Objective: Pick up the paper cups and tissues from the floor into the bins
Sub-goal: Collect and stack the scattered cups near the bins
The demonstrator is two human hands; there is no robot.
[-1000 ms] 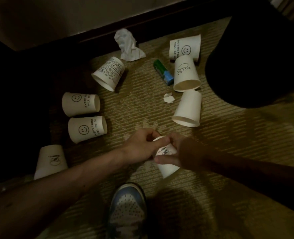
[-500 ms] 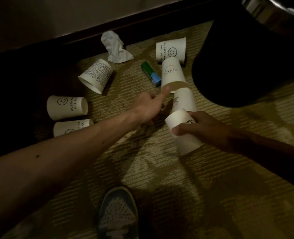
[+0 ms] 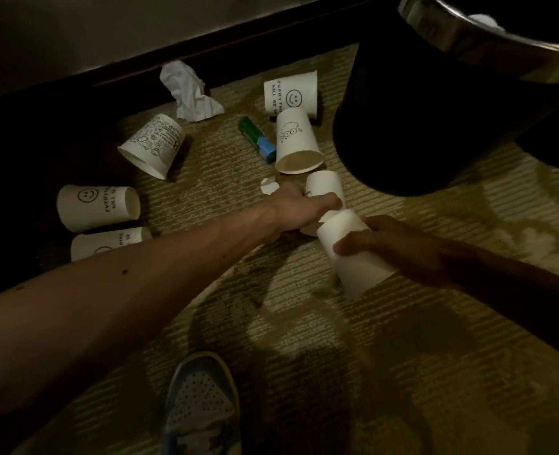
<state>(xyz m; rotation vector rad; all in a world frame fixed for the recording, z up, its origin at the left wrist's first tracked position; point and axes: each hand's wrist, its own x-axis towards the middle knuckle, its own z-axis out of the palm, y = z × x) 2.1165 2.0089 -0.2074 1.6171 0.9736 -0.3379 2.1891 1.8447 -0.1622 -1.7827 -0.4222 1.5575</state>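
Two bare arms reach low over the carpet. The left hand comes in on a long, straight forearm from the lower left and grips the floor cup, a plain white cup lying on its side just in front of the black bin; one digit curls across the cup's wall, and the rest are hidden beneath. The right hand enters from the right edge, back of the hand up, with thumb and fingers clamped round the held cup; this second plain cup is tilted, its mouth toward the lower right and its base just beside the left hand.

Seven paper cups show in all. Besides those two there is:
- the cartoon cup, on its side just beyond the floor cup, its mouth turned toward it;
- the far smiley cup behind that, near the bin's foot;
- the doodle cup at mid-left;
- the left smiley cup near the left edge;
- the lower smiley cup just below it, partly covered by the left forearm.

One crumpled tissue lies against the dark skirting; one small white scrap sits just beside the left hand; one green-and-blue tube lies between the doodle cup and the cartoon cup; one shoe points up from the bottom edge.
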